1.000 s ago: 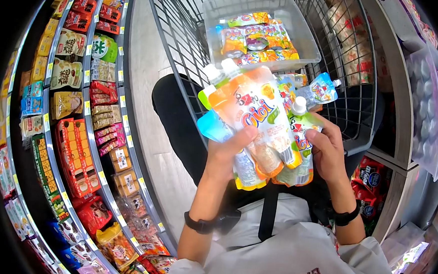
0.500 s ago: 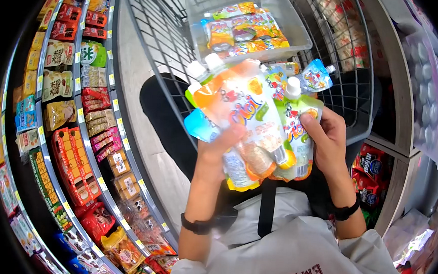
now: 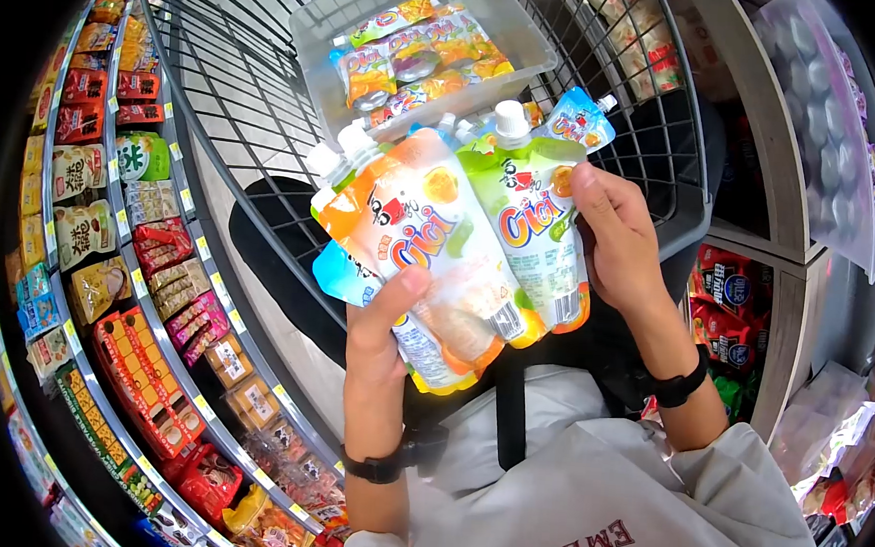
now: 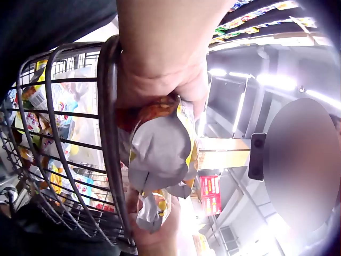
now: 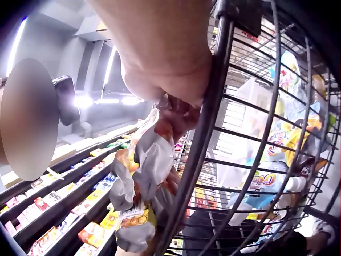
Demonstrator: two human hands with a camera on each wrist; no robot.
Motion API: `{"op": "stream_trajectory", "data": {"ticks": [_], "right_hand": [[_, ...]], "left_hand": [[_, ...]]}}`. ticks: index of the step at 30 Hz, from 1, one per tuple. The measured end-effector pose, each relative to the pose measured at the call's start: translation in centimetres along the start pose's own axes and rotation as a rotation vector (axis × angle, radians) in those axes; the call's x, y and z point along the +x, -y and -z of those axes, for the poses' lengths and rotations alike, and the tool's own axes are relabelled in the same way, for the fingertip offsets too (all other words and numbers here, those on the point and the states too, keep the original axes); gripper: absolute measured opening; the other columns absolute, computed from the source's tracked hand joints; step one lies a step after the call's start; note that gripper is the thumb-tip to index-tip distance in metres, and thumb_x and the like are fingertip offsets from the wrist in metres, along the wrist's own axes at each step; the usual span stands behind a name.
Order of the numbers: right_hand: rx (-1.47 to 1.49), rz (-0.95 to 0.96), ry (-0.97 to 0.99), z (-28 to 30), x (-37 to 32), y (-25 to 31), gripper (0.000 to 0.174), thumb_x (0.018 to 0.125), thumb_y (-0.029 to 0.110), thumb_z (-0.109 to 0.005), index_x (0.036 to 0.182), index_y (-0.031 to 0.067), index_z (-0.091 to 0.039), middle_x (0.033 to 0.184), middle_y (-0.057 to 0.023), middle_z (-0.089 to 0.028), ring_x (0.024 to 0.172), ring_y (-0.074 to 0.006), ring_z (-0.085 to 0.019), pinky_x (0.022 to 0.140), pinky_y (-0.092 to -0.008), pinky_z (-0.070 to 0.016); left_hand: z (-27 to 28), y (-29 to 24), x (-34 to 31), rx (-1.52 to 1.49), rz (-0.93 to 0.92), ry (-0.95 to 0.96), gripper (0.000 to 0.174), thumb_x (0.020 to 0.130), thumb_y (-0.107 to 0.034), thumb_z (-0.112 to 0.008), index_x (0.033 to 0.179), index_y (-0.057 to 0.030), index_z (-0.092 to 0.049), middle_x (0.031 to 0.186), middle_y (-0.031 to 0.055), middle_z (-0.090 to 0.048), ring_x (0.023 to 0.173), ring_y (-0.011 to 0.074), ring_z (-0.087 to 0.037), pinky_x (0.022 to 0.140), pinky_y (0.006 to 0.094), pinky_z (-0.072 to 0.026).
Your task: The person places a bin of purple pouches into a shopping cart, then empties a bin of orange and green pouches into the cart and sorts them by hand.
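Note:
My left hand [image 3: 380,320] grips a fanned bunch of jelly drink pouches, its thumb across the front orange-topped pouch [image 3: 430,233]. A blue-cornered pouch [image 3: 345,276] shows behind that one. With the thumb at its upper edge, my right hand [image 3: 615,234] holds a green-topped jelly pouch [image 3: 531,214] with a white cap. Both groups lie side by side, overlapping along the middle, over the near rim of the cart. The left wrist view shows silvery pouch bottoms [image 4: 160,149] below the left hand; the right wrist view shows crumpled pouch bottoms [image 5: 154,165].
Ahead stands a wire shopping cart [image 3: 207,109] with a clear plastic bin [image 3: 320,66] holding several more jelly pouches [image 3: 411,51]. A blue pouch [image 3: 579,120] lies in the cart's near end. Snack shelves [image 3: 171,287] run along the left; a wooden shelf unit [image 3: 790,325] borders the right.
The green-topped pouch in my right hand has risen and separated from the left bunch, so its front shows more fully. The cart and bin have shifted left in the head view.

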State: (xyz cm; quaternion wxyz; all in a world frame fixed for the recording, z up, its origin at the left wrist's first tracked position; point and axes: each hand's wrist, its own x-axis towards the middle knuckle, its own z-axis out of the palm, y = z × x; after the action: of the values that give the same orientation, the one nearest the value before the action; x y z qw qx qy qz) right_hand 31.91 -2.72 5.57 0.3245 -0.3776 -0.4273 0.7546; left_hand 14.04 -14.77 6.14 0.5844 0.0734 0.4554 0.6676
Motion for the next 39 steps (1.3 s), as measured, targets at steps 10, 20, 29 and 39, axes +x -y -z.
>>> {"op": "stream_trajectory", "data": {"ticks": [10, 20, 29, 39], "right_hand": [[0.058, 0.011, -0.032, 0.3, 0.4, -0.3, 0.038, 0.101, 0.031, -0.052, 0.103, -0.0057, -0.064, 0.094, -0.0043, -0.066, 0.086, -0.0052, -0.057, 0.076, -0.0218, -0.0468], [-0.109, 0.089, -0.326, 1.5, 1.0, 1.0, 0.035, 0.097, 0.029, -0.058, 0.113, -0.0017, -0.061, 0.101, -0.0059, -0.065, 0.081, -0.0077, -0.058, 0.074, -0.0214, -0.046], [-0.422, 0.06, 0.136, -4.3, -1.9, 2.1, 0.06, 0.079, 0.027, -0.078, 0.125, -0.0002, -0.051, 0.114, -0.012, -0.063, 0.102, -0.0202, -0.061, 0.086, -0.0351, -0.0487], [-0.314, 0.121, -0.022, -2.8, -0.9, 2.5, 0.041, 0.084, 0.008, -0.071, 0.119, -0.0033, -0.053, 0.105, -0.0106, -0.066, 0.095, -0.0121, -0.062, 0.083, -0.0281, -0.0504]], "left_hand": [[-0.2, 0.0, 0.2, -0.019, 0.009, 0.036, 0.07, 0.079, -0.016, -0.069, 0.139, 0.0, -0.035, 0.126, 0.017, -0.056, 0.113, 0.0282, -0.06, 0.098, 0.042, -0.0489], [-0.5, -0.2, 0.3, -0.04, 0.012, 0.046, 0.068, 0.08, -0.013, -0.068, 0.138, 0.0007, -0.037, 0.125, 0.0179, -0.056, 0.111, 0.0285, -0.06, 0.098, 0.0425, -0.0485], [-0.7, -0.2, 0.4, -0.105, 0.025, 0.149, 0.063, 0.08, -0.008, -0.07, 0.135, -0.0002, -0.042, 0.122, 0.0149, -0.059, 0.109, 0.0242, -0.062, 0.093, 0.0384, -0.0504], [-0.2, -0.5, 0.5, -0.052, 0.097, 0.122, 0.056, 0.082, -0.016, -0.067, 0.131, 0.001, -0.046, 0.117, 0.0197, -0.062, 0.098, 0.0315, -0.066, 0.085, 0.0451, -0.056]]}}
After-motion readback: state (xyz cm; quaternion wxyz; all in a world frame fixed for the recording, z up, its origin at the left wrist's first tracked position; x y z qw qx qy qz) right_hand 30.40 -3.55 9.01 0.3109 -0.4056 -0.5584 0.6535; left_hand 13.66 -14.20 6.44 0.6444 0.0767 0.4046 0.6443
